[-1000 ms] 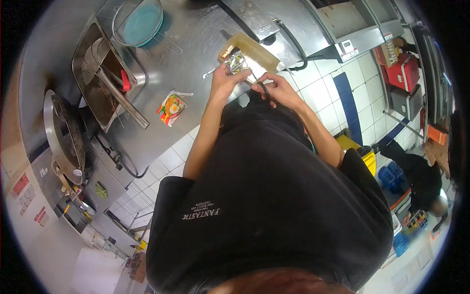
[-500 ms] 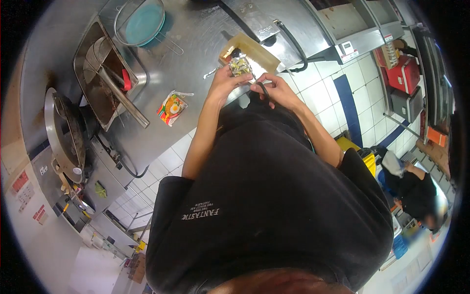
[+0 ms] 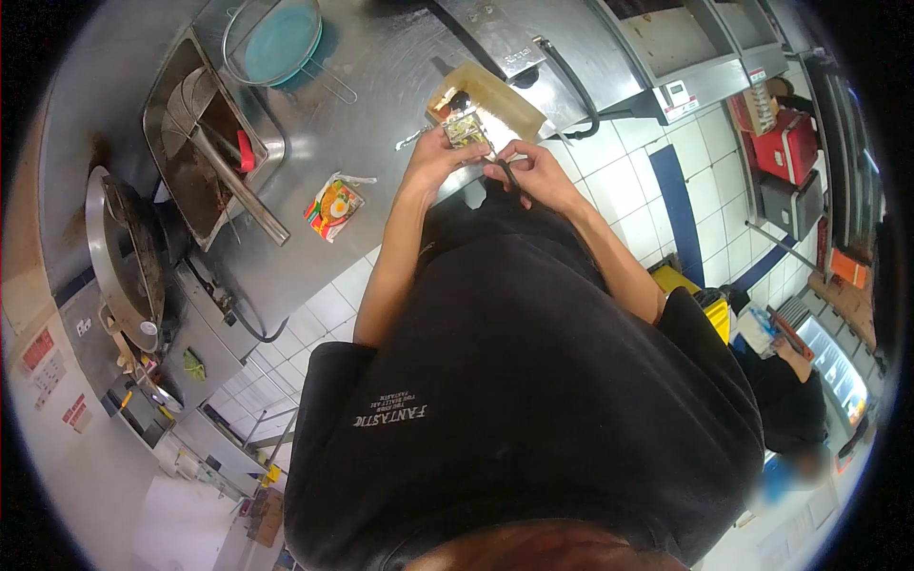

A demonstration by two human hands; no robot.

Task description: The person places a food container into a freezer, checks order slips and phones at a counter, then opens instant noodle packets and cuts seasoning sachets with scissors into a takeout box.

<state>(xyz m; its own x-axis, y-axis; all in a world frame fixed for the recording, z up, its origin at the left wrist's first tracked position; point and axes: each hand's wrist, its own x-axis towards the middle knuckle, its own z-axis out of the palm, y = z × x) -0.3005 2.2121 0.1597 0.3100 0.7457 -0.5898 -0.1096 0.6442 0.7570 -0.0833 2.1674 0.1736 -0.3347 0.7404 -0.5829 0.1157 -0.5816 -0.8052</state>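
Note:
A small shiny packet [image 3: 465,130] is pinched in my left hand [image 3: 434,162], over the near edge of a yellowish rectangular tub [image 3: 519,116]. Beside it, my right hand [image 3: 536,175] is closed round dark-handled scissors [image 3: 509,173], whose blades point at the packet's edge. Small dark items lie inside the tub. To the left, a colourful noodle packet [image 3: 333,207] rests on the steel counter [image 3: 381,86].
A sink-like steel pan [image 3: 214,214] holds a strainer and a long-handled tool. Near it are a turquoise bowl [image 3: 286,43] under a sieve and a large wok [image 3: 124,266]. Another person [image 3: 785,390] is at the far right, near a red box [image 3: 788,141].
The small packet has tilted and its face shows flatter in my left hand. My right hand and the scissors have shifted slightly. The other person has moved lower in view.

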